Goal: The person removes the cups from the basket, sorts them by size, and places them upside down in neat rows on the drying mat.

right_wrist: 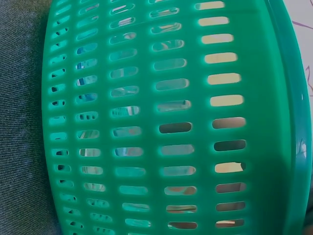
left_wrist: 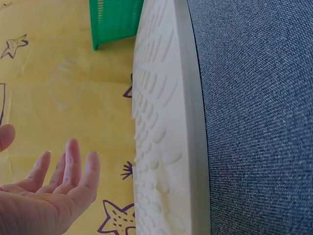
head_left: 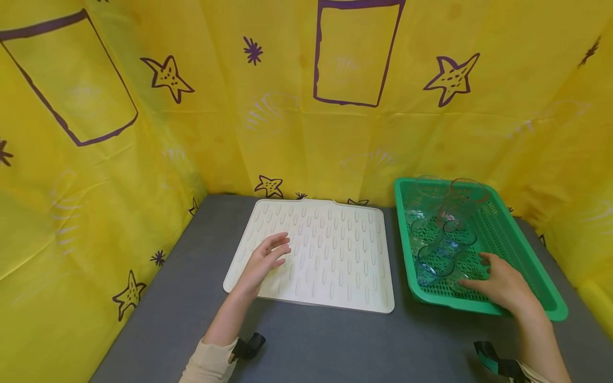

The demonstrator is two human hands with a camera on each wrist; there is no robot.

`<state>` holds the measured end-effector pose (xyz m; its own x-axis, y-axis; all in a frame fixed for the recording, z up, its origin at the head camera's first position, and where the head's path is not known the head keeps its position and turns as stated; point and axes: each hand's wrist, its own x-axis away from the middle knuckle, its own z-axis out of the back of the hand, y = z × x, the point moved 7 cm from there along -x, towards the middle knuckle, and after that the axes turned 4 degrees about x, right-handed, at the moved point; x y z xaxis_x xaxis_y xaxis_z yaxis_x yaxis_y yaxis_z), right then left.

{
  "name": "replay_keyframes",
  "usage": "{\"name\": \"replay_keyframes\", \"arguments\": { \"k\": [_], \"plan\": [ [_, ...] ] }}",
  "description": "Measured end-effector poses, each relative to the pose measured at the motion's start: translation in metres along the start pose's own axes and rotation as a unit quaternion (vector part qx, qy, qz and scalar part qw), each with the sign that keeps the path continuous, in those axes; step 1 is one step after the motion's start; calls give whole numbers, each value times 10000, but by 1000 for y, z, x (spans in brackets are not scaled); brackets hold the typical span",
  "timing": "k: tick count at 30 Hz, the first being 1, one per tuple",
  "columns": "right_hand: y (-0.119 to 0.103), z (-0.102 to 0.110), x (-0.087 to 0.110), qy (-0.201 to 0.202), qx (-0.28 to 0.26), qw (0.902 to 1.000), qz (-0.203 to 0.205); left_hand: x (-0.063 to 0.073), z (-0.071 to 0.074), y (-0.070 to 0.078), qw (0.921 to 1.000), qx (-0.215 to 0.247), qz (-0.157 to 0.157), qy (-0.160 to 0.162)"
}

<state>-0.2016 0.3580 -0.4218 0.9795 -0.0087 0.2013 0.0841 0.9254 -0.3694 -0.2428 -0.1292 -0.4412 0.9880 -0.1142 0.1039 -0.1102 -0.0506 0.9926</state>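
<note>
My left hand (head_left: 265,259) hovers above a white ridged drying mat (head_left: 335,255), holding nothing. In the left wrist view the fingers of this hand (left_wrist: 54,196) are loosely spread beside the mat. Over the front of a green plastic basket (head_left: 455,302), my right hand (head_left: 505,282) reaches inside with thumb and fingers apart. Close to its thumb is a small clear glass (head_left: 457,279); contact cannot be made out. Several glasses stand in the basket, among them a bluish glass (head_left: 433,263) and a tall reddish-tinted glass (head_left: 464,199). The basket's slotted wall (right_wrist: 146,142) hides the right hand's fingers from the right wrist camera.
Mat and basket lie side by side on a dark grey table (head_left: 330,340), the basket to the right. A yellow cloth (head_left: 287,138) with starfish drawings hangs behind and along the sides. The basket's raised rim surrounds the glasses.
</note>
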Motion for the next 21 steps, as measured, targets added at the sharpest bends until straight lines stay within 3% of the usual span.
{"name": "replay_keyframes", "arguments": {
  "k": [11,21],
  "plan": [
    [1,3,5,168,-157,9997,-15,0,-2,-2,9999,-115,-7,0],
    [-3,12,15,725,-239,9970,150,2,-3,-5,9999,-170,14,6]
  ]
}}
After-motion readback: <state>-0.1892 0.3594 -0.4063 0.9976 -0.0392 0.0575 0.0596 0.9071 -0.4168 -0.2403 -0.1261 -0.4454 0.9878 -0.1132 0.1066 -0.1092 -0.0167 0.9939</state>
